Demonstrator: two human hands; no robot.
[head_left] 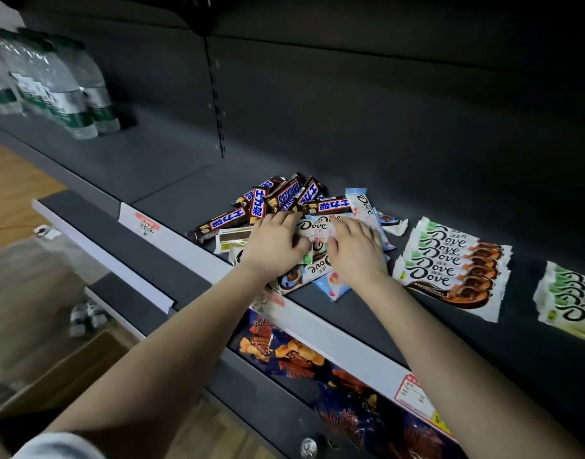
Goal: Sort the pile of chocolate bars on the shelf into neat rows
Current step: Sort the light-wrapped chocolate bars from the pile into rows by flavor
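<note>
Only one camera is here, worn on the person's head; it looks forward and down onto the dark shelf [317, 154] from just before its front edge, tilted, so this edge runs slanted from upper left to lower right. It is near: the left hand [274, 246] and the right hand [355, 251] reach in from below and lie about in the middle. The wide lens takes in also the shelf's far left end, where bottles [52, 84] come out blurred.

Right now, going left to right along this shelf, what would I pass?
Water bottles → jumbled pile of chocolate bars → neat row of green Dove bars → second Dove row at the right edge.
</note>
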